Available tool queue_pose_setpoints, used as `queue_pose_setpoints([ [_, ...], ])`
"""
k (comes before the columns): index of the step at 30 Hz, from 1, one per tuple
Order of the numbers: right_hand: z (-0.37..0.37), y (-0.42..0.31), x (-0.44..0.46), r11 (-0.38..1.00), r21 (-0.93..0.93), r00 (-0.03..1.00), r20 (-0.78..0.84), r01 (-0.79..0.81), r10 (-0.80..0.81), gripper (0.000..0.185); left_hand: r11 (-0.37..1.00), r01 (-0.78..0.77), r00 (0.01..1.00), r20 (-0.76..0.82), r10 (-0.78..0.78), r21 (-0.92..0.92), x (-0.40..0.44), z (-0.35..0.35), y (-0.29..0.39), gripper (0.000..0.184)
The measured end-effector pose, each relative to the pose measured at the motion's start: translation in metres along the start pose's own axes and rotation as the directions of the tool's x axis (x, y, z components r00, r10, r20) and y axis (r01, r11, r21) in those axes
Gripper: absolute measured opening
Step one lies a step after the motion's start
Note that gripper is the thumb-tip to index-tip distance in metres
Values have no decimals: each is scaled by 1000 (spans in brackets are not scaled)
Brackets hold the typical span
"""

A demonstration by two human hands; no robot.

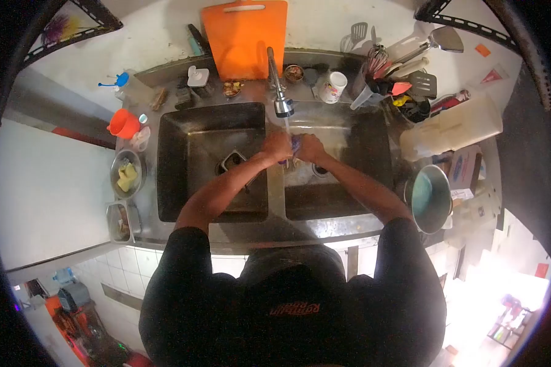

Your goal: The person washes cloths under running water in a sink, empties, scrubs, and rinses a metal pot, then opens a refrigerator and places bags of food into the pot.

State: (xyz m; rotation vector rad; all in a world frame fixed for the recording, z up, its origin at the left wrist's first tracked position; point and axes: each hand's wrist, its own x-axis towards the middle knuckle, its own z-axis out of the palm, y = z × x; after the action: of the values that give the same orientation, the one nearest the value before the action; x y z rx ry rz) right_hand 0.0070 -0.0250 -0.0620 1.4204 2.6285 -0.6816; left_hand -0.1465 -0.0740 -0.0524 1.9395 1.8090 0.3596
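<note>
My left hand (278, 147) and my right hand (310, 148) are close together under the tap (282, 105), over the divider of the double sink (275, 189). Both are closed around a small crumpled purple cloth (296, 144), of which only a little shows between them. A stream of water falls from the tap onto the hands and the cloth. Below my left forearm, a small metal strainer (233, 161) sits at the left basin's drain. The right basin's drain (319, 170) lies just below my right hand.
An orange cutting board (243, 40) leans on the wall behind the tap. Along the back stand a soap dispenser (198, 77), a white cup (332, 87) and a utensil holder (370, 92). A metal bowl of yellow pieces (127, 191) is left; a large metal pot (430, 199) is right.
</note>
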Motion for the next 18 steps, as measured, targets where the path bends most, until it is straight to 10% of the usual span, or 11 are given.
queue_pose_setpoints([
  [5, 6, 8, 8, 945, -88, 939, -114, 316, -324, 42, 990, -120, 993, -6, 121, 79, 7, -8, 0, 26],
  [11, -11, -5, -2, 886, 455, 976, 216, -90, -11, 36, 946, -246, 962, -63, 265, 213, 14, -17, -5, 25],
  [13, -69, -43, -38, 467, 775, 891, 447, -427, 73, 8, 942, -299, 939, -125, 319, 153, 20, -12, -11, 23],
  [14, -60, -44, -41, 466, 773, 890, 450, -431, 76, 8, 933, -348, 914, -186, 360, 95, 21, -10, -13, 20],
  [16, -35, -40, -39, -132, 874, 882, 470, -468, -16, 8, 923, -356, 917, -132, 375, 148, 28, -13, -15, 19],
  [18, -18, -36, -39, -316, 824, 882, 453, -470, -129, 9, 910, -364, 920, -73, 384, 200, 32, -21, -12, 18],
])
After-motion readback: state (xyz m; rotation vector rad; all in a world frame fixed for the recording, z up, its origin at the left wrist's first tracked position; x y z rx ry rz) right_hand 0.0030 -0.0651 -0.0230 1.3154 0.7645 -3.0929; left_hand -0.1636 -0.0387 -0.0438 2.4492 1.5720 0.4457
